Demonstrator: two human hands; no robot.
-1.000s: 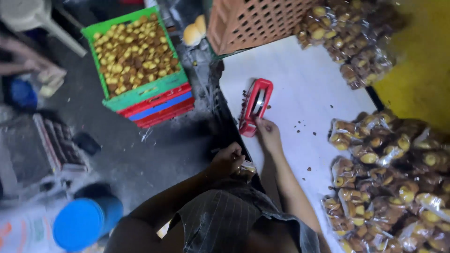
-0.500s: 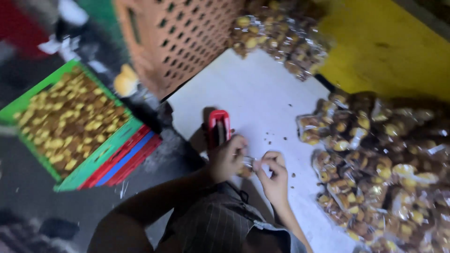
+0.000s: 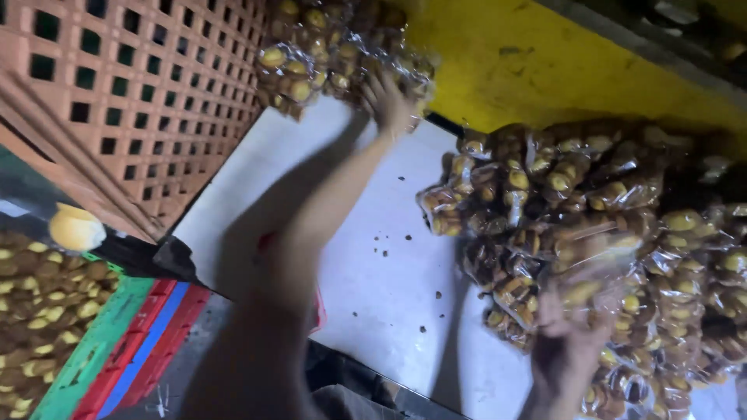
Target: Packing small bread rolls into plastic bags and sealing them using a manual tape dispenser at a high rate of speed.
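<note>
Between the left hand [image 3: 389, 97] and right hand [image 3: 564, 342] the white tabletop [image 3: 373, 257] lies bare. Heaped snack bags [image 3: 622, 225] crowd the right hand's far side; an orange crate [image 3: 132, 93] walls the left arm's outer side.

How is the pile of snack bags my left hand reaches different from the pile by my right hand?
The far pile is small and sits at the table's top edge; the near pile is much larger, spreading along the table's right side. The left hand stretches out to the far pile; the right hand rests on the near pile. Both are clear bags of yellow-brown snacks.
</note>
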